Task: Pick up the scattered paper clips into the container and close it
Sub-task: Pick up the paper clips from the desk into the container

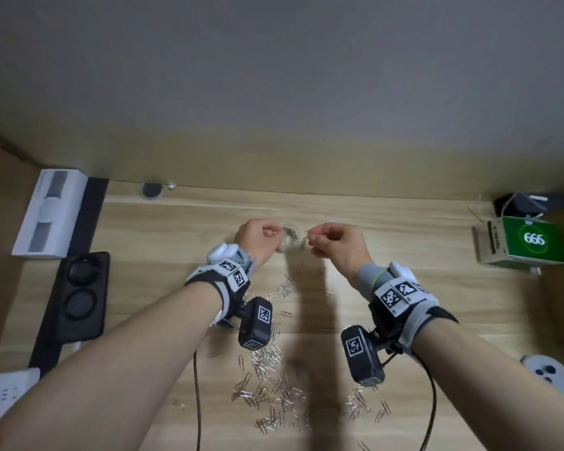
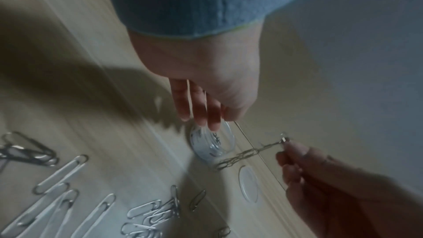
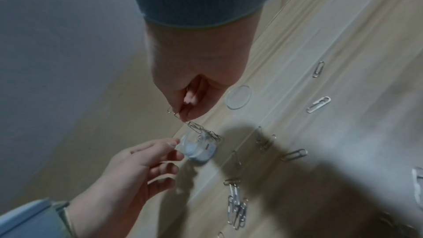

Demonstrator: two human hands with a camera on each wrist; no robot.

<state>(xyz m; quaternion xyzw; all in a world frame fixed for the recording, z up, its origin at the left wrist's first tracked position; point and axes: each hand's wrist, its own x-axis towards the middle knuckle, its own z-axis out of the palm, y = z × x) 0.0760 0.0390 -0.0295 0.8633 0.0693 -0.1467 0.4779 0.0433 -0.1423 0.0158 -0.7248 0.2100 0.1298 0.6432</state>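
Observation:
A small clear container (image 1: 287, 238) (image 2: 211, 142) (image 3: 199, 148) stands on the wooden desk (image 1: 420, 242) near the wall. My left hand (image 1: 275, 234) (image 3: 175, 148) holds its rim between thumb and fingers. My right hand (image 1: 310, 242) (image 3: 184, 117) pinches a tangled string of paper clips (image 1: 304, 239) (image 2: 247, 153) (image 3: 203, 130) that hangs down to the container's mouth. The round clear lid (image 2: 248, 183) (image 3: 238, 99) lies flat on the desk beside the container. Many loose paper clips (image 1: 267, 385) (image 2: 68, 187) (image 3: 238, 211) lie scattered closer to me.
A white box (image 1: 51, 213) and a black case (image 1: 82, 294) sit at the left, a green box marked 666 (image 1: 528, 240) at the right. A white device (image 1: 547, 374) lies at the near right. Cables (image 1: 196, 402) trail from both wrist cameras over the clips.

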